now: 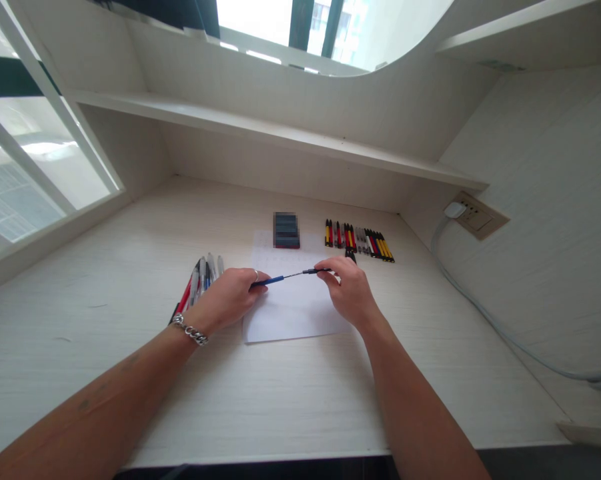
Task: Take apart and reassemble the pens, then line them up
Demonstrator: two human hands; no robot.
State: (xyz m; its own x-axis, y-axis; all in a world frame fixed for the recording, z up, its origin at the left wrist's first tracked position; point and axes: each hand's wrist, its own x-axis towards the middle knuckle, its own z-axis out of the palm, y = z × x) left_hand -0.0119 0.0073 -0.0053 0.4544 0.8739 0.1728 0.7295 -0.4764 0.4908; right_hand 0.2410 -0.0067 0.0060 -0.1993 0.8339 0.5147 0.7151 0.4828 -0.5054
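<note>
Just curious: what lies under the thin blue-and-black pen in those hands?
A white sheet of paper on the pale wooden desk. The right hand covers part; anything beneath the sheet is hidden.

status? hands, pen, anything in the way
Left hand shut on pen, blue end; right hand pinching black end. Pen held over paper sheet. Loose pens by left hand, pen row behind, neither blocking.

Dark box, wall socket, grey cable.

Study nook: built-in desk, shelf, window.
</note>
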